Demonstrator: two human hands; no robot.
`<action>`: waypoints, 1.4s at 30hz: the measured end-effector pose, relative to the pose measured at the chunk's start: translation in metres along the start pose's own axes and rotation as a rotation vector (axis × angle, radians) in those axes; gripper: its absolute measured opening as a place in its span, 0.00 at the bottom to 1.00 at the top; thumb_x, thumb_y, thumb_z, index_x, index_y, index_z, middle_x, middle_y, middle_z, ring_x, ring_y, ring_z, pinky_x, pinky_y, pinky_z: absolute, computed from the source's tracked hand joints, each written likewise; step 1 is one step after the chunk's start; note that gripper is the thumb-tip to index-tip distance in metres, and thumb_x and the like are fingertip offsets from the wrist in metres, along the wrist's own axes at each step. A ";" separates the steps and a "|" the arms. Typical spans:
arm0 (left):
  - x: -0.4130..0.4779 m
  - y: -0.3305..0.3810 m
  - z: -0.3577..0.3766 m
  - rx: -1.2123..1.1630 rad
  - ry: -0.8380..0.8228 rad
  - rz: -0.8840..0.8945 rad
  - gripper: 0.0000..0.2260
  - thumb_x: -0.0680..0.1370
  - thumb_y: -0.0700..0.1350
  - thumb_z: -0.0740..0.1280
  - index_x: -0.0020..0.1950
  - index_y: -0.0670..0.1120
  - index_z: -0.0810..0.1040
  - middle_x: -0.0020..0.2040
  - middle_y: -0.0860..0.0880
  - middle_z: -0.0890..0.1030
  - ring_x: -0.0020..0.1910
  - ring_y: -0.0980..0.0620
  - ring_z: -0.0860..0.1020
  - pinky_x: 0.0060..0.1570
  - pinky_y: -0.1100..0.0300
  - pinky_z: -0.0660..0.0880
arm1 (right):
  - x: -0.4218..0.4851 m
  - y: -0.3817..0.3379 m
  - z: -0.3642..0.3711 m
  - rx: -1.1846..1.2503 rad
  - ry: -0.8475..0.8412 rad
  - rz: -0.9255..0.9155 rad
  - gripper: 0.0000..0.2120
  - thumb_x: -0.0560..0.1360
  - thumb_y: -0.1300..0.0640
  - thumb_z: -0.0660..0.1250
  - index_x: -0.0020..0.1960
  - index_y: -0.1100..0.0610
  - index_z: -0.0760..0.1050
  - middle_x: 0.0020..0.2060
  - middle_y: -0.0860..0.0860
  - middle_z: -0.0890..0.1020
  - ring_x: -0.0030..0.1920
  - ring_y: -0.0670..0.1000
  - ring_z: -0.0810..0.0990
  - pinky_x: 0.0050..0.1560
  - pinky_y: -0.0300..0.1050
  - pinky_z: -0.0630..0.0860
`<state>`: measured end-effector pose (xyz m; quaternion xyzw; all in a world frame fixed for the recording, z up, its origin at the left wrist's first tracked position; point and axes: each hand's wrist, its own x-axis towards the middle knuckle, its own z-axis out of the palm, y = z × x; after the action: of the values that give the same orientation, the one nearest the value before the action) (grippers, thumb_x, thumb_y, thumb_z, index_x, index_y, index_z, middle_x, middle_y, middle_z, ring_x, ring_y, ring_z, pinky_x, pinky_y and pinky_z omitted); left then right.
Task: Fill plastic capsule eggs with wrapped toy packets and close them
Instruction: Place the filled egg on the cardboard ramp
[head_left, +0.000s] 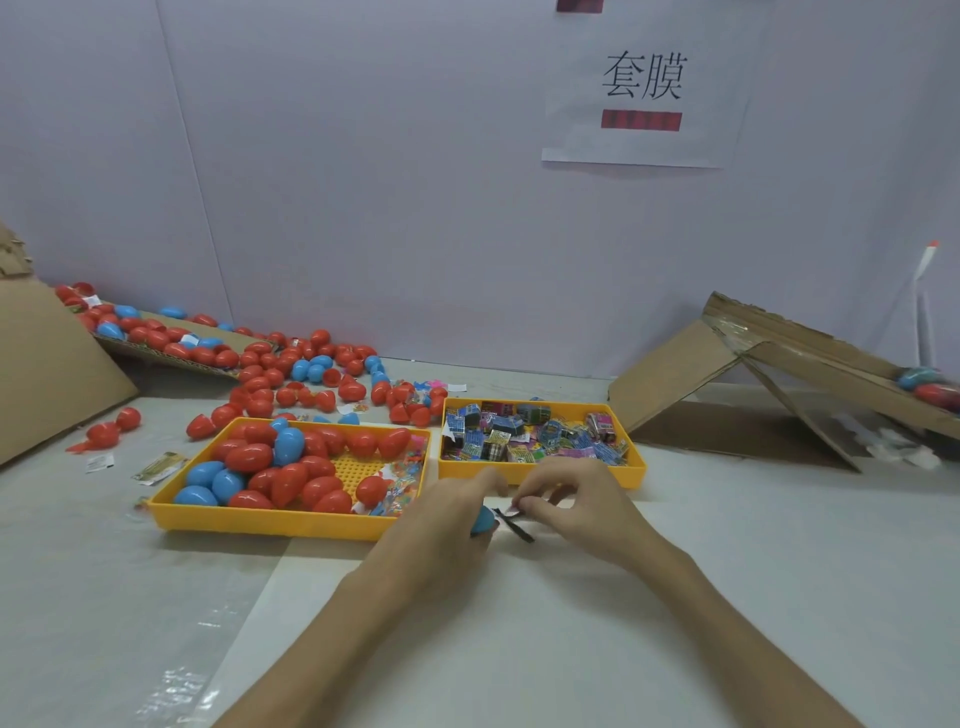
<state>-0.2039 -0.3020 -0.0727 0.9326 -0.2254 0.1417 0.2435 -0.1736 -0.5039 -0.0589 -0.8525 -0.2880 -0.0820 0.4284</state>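
The worktop (727, 545) carries two yellow trays near its middle. The left tray (270, 519) holds red and blue capsule eggs. The right tray (631, 470) holds wrapped toy packets.

Both hands work just in front of the gap between the trays, toward the near edge.

- The left hand (447, 525) has its fingers curled round a blue capsule egg (482, 520). Only the egg's right side shows, so whether it is open cannot be told.
- The right hand (582, 509) pinches a dark packet (517, 526) between narrow fingertips (524, 501).

The packet lies directly right of the egg, touching or just beside it. Its long axis slants from the egg down toward the near edge. Judged from this, insertion requires a short leftward feed by the right hand, with the packet's egg-side end leading.
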 end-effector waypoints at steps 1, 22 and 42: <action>0.001 0.000 0.000 0.007 0.001 -0.007 0.10 0.80 0.44 0.70 0.61 0.51 0.76 0.50 0.51 0.79 0.43 0.54 0.69 0.42 0.62 0.66 | 0.000 0.000 -0.001 0.009 -0.004 0.006 0.07 0.74 0.64 0.73 0.42 0.54 0.86 0.37 0.45 0.84 0.41 0.46 0.81 0.41 0.39 0.77; 0.002 0.000 0.001 0.007 0.126 0.077 0.12 0.78 0.44 0.73 0.62 0.46 0.82 0.58 0.49 0.84 0.56 0.48 0.81 0.62 0.52 0.75 | 0.002 0.005 -0.013 0.037 -0.067 0.102 0.08 0.75 0.63 0.71 0.44 0.53 0.86 0.39 0.45 0.86 0.43 0.49 0.85 0.46 0.47 0.83; -0.001 0.000 0.003 -0.068 0.135 0.196 0.04 0.78 0.43 0.74 0.52 0.46 0.83 0.48 0.50 0.84 0.45 0.50 0.80 0.50 0.51 0.77 | 0.003 0.003 -0.016 0.030 -0.105 0.115 0.06 0.76 0.62 0.72 0.45 0.53 0.87 0.40 0.47 0.86 0.43 0.49 0.85 0.49 0.49 0.82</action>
<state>-0.2046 -0.3032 -0.0752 0.8856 -0.3034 0.2196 0.2747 -0.1674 -0.5163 -0.0502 -0.8642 -0.2619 -0.0083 0.4295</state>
